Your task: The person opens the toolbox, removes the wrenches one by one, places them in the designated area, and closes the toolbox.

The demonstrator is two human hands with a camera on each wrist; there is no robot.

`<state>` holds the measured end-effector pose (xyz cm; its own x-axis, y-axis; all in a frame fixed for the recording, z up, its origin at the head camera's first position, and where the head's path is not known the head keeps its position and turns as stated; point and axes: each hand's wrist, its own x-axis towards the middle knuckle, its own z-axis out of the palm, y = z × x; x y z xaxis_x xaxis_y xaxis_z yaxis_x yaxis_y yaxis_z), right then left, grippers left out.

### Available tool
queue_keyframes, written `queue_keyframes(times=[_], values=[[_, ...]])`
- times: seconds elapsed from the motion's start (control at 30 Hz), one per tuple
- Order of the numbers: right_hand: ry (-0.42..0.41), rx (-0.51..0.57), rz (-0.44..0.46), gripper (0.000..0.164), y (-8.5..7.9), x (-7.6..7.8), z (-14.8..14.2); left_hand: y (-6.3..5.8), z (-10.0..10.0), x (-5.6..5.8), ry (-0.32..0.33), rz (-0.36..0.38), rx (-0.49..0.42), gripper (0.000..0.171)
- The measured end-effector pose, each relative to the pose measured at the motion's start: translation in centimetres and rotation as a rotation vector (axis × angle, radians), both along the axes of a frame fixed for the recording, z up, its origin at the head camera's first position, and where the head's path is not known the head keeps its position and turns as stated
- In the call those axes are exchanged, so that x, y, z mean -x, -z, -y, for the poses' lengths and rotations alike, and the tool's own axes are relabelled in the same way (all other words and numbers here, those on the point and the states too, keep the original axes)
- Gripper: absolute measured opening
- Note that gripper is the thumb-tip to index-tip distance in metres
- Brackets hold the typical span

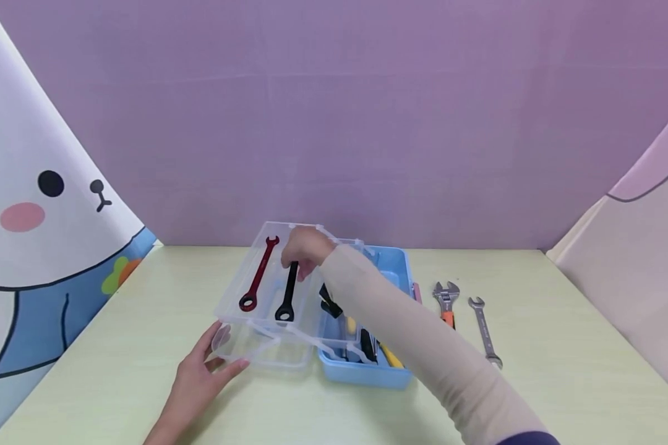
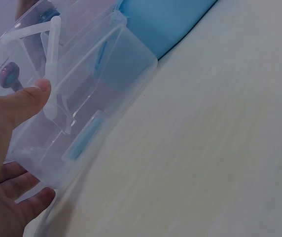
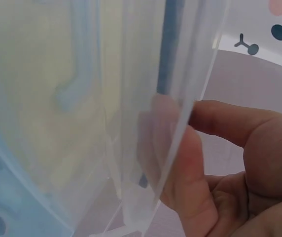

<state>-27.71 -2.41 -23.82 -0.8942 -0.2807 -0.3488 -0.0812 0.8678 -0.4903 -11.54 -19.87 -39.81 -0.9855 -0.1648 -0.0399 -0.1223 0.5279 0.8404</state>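
Note:
A blue toolbox point(image 1: 362, 374) stands with its clear lid point(image 1: 289, 357) folded out to the left. Above the lid, a clear tray point(image 1: 269, 296) hangs on white hinge arms point(image 2: 53, 54). A red wrench point(image 1: 263, 270) lies in the tray, and beside it is a black wrench point(image 1: 289, 293). My right hand point(image 1: 306, 247) reaches into the tray's far part and grips the black wrench's far end, which the fingers hide. In the right wrist view, those fingers point(image 3: 163, 138) show through the translucent wall. My left hand point(image 1: 197, 374) holds the lid's near left corner between thumb and fingers.
Inside the box are several tools, among them a yellow handle point(image 1: 391, 356) and black items. To its right lie an orange-handled adjustable wrench point(image 1: 446, 298), partly behind my right sleeve point(image 1: 412, 334), and a silver wrench point(image 1: 484, 330). A purple backdrop point(image 1: 423, 154) rises behind.

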Motion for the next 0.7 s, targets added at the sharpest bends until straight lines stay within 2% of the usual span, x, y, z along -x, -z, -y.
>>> queue_keyframes(times=[0.23,0.43,0.6,0.7], values=[[0.027,0.019,-0.012,0.009,0.6,0.0,0.1,0.0,0.1,-0.1,0.0,0.008,0.004,0.096],[0.093,0.031,0.009,0.008,1.5,0.1,0.4,0.3,0.1,-0.1,-0.006,0.001,0.006,0.095],[0.138,0.101,0.054,0.012,1.8,0.4,0.2,0.2,0.0,-0.1,-0.014,0.001,0.004,0.094],[0.111,0.159,0.067,0.01,1.9,0.5,-0.3,0.1,0.0,-0.1,-0.016,0.002,0.005,0.094]])
